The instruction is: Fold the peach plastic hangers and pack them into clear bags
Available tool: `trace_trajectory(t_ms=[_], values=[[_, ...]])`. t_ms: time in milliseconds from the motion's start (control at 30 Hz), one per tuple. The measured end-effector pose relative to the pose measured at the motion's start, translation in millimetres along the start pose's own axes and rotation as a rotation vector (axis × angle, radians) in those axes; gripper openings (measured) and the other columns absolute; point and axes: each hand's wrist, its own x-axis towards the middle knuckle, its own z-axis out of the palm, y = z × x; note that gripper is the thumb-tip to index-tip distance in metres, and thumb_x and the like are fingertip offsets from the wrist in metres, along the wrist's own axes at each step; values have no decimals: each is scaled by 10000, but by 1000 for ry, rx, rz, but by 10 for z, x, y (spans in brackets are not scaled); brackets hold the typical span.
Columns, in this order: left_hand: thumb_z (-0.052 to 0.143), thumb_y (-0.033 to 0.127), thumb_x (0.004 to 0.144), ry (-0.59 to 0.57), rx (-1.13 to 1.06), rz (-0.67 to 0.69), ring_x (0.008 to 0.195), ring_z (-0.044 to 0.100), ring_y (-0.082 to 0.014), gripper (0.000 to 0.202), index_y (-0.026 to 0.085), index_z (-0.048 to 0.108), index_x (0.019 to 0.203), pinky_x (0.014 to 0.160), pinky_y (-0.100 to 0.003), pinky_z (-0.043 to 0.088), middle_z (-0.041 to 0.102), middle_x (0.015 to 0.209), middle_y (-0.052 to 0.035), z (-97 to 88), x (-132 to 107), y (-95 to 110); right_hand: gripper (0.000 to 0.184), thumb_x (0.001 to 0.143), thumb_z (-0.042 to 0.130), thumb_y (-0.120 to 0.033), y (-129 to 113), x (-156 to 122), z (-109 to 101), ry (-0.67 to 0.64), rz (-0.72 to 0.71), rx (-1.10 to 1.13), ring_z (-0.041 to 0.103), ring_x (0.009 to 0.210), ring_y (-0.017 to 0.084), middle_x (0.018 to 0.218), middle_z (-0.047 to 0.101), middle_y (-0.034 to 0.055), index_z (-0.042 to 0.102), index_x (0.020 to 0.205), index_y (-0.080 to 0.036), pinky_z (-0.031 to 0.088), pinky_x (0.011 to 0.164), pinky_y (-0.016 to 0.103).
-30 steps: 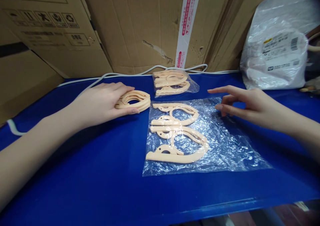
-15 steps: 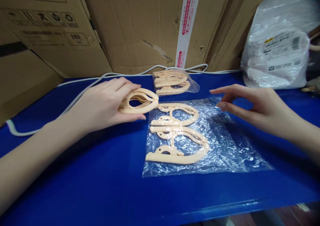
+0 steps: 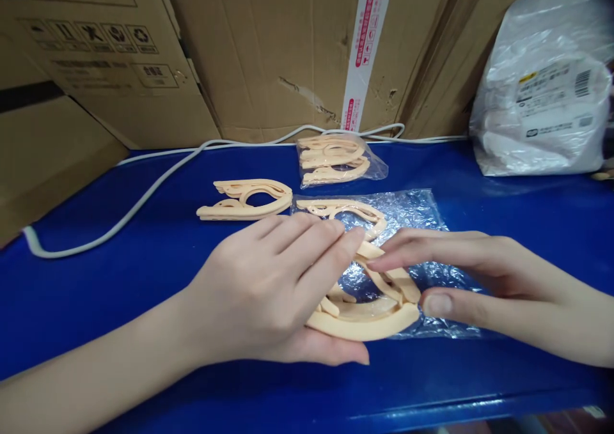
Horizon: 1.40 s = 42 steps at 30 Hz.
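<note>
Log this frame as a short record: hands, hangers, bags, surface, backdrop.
left hand: gripping a beige hanger over the flat bag
right hand: at that hanger's curved end, thumb and fingers apart; grip unclear
flat bag: clear plastic, at least one hanger showing, partly hidden by hands
loose hangers: folded, left of flat bag, count unclear
packed bag: hangers inside, behind flat bag
surface: blue tabletop
backdrop: cardboard

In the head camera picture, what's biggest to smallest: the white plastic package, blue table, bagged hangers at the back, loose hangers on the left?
1. Blue table
2. White plastic package
3. Bagged hangers and loose hangers look about alike, so I won't rank them.
</note>
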Motion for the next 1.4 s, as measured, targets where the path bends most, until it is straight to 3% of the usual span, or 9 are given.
trace_trajectory(t_ms=[167,333,567,667,867,967,1133,1267,1400], values=[[502,768,827,-27,-56,-16,980,677,-281,850,18,595,1215,821,-375,525,710,1111,-147,117,-5,15,191,864,731,-314,71,59,70,65,104,174,687,1025,193,1089,737,-36,763,1048,-356,563,878,259],[478,725,875,-77,-65,-3,1009,664,-277,821,16,556,1282,850,-392,516,695,1156,-146,188,-26,16,133,833,755,-334,169,78,113,83,225,345,680,766,155,875,736,7,773,940,-258,546,659,222],[537,717,847,-62,-44,-75,1069,651,-289,829,25,540,1303,915,-386,514,674,1197,-170,175,-74,-106,51,809,773,-323,166,112,-24,220,210,336,632,686,92,823,719,-34,753,813,-276,482,570,137],[573,706,832,-48,-29,-116,1038,668,-294,808,31,568,1276,870,-381,536,683,1180,-170,155,-84,-145,72,866,720,-338,158,114,-55,280,153,204,674,755,107,875,729,-41,729,911,-283,530,633,148],[607,665,832,-12,-58,-115,1039,675,-308,761,6,603,1214,897,-389,542,697,1118,-189,157,-86,-101,552,886,677,-381,155,40,53,214,-171,-449,665,1060,243,1256,651,56,492,1395,-276,580,802,298],[613,670,824,2,-109,-114,1023,681,-315,757,-1,605,1175,894,-400,549,701,1091,-201,163,-71,-58,611,881,673,-462,130,34,103,185,-287,-671,635,1128,276,1318,609,97,473,1411,-234,570,858,341],[606,681,819,10,-145,-118,986,691,-327,758,-6,594,1139,854,-413,563,699,1079,-220,152,-43,-9,720,848,657,-606,86,53,138,138,-312,-788,630,1116,297,1291,615,128,453,1413,-209,563,856,379],[587,664,845,-43,-151,-133,1035,667,-326,741,12,569,1197,880,-423,546,685,1128,-205,146,-42,-6,645,889,613,-505,77,51,176,170,-347,-944,640,1066,310,1250,634,138,430,1436,-215,563,785,404],[567,624,882,-186,-203,-215,1262,526,-323,794,40,425,1400,1065,-453,430,535,1386,-206,152,-78,-75,614,883,589,-474,119,22,2,194,-299,-1024,636,1027,333,1207,649,130,452,1422,-215,550,791,457]])
